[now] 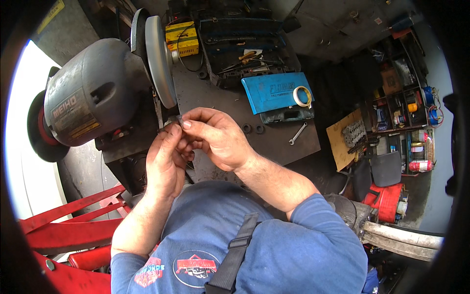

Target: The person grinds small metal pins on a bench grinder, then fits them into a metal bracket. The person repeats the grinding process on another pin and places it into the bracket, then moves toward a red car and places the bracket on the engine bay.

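My left hand and my right hand meet just below the rim of a bench grinder's wheel. Between their fingertips is a small grey metal piece, mostly covered by the fingers; its kind cannot be made out. Both hands are closed, thumbs and fingers pinching the piece from either side. The grinder has a dark grey motor body, with a second, dark wheel at its far left. Whether the wheel is turning cannot be told. The piece appears apart from the wheel.
On the dark bench lie a wrench, two dark rings, a blue case lid with a tape roll and an open toolbox. A yellow box stands behind. Red metal bars are at lower left, shelves at right.
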Available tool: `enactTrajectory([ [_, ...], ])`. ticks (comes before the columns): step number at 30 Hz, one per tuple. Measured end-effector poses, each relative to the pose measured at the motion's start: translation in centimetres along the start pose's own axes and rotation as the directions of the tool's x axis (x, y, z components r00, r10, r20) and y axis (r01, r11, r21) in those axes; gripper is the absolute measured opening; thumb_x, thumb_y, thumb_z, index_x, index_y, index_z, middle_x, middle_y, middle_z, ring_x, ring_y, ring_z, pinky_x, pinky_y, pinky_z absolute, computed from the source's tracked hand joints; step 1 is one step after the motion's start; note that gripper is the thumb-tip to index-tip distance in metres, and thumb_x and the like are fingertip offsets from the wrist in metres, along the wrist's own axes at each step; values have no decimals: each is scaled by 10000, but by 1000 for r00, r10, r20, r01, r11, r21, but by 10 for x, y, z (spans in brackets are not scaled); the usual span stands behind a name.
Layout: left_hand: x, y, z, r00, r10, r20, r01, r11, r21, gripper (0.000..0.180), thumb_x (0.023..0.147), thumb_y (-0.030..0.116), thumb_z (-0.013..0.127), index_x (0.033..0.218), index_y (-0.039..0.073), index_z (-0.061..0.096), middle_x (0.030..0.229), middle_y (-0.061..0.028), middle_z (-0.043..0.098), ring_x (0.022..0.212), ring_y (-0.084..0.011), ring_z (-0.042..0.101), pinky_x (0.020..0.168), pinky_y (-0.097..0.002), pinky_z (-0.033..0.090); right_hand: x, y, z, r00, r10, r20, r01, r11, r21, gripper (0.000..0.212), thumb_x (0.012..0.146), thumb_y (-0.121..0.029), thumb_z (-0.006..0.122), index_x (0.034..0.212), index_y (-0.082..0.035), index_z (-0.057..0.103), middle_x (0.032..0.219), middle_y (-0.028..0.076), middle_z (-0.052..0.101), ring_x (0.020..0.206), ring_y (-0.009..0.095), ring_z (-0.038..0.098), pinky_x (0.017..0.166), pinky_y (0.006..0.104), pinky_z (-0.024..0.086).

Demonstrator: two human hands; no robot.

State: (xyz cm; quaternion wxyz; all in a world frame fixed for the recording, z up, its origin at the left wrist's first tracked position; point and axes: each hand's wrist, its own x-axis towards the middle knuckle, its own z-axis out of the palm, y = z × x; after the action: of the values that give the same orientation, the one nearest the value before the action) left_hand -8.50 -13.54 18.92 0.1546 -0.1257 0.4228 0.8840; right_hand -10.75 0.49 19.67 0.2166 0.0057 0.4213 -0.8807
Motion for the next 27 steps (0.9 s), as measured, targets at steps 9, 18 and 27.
enactTrajectory([
  [9, 8, 7, -5, 999, 34, -22, -33, 999, 15, 310, 900, 317, 656, 1074, 99, 521, 817, 41, 523, 752, -70, 488, 689, -242, 393, 15, 6, 0, 999, 54, -5, -53, 990, 134, 170, 942, -150, 604, 1047, -16, 601, 855, 71, 655, 737, 146, 648, 669, 280, 543],
  [18, 11, 3, -4, 995, 96, -7, -96, 994, 45, 363, 907, 322, 660, 1115, 66, 507, 846, 24, 538, 774, -72, 500, 724, -243, 416, 17, 8, 1, 997, 43, -66, -34, 990, 138, 178, 942, -155, 606, 1048, -12, 600, 852, 61, 653, 714, 134, 642, 643, 253, 531],
  [27, 9, 3, -2, 994, 109, 13, -109, 993, 38, 373, 910, 317, 662, 1130, 56, 509, 846, 26, 537, 774, -70, 496, 723, -232, 413, 17, 3, 2, 997, 70, -30, -67, 992, 106, 182, 938, -171, 615, 1033, -15, 617, 833, 48, 662, 686, 121, 636, 613, 248, 515],
])
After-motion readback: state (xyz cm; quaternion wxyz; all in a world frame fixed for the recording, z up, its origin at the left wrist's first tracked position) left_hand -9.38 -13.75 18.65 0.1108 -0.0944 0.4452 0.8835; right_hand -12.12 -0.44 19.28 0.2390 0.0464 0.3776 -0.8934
